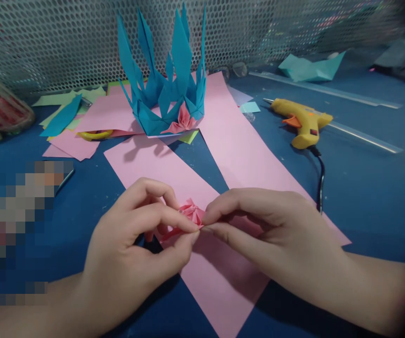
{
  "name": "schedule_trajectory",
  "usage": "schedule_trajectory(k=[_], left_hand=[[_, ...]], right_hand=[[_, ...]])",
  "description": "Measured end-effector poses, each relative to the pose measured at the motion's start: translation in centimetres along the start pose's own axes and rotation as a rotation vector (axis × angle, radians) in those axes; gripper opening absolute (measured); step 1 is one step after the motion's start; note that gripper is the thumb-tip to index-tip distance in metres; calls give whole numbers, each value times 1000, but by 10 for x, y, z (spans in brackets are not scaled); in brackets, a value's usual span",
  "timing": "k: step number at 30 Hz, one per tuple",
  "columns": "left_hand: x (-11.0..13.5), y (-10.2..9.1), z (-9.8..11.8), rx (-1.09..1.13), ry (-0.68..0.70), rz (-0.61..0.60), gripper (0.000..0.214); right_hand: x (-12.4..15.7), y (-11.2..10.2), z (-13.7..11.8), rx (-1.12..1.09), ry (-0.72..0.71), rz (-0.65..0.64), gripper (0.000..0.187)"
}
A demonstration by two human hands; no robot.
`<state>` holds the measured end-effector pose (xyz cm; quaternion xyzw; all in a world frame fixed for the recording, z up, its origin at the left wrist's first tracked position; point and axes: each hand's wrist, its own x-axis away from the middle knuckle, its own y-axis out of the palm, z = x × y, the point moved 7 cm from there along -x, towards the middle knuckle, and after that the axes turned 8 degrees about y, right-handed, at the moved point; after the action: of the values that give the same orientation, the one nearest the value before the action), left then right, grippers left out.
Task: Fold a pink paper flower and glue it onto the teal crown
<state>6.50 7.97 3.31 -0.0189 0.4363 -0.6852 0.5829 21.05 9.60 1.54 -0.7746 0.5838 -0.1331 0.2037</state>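
Head view: over a blue table (pixel 371 197) before mesh (pixel 68 42), left hand (pixel 135 234) and right hand (pixel 276 230) pinch pink origami (pixel 192 212).

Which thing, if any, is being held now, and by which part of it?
A folded pink paper piece is pinched near its lower right edge by the left grip and right grip.

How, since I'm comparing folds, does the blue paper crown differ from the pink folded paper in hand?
The blue paper crown is larger, with tall points; the pink folded paper is small. The crown stands untouched; the pink folded paper is pinched by the left hand and right hand. Both are folded.
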Motion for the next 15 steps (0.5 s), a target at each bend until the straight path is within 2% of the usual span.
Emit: schedule_trajectory(k=[9,15], left_hand=[[0,-1,-2,-6,-7,1,21],[-1,1,-2,6,2,-12,22]], right_hand=[[1,0,-1,22,8,13,16],[3,0,-4,104,-47,36,15]])
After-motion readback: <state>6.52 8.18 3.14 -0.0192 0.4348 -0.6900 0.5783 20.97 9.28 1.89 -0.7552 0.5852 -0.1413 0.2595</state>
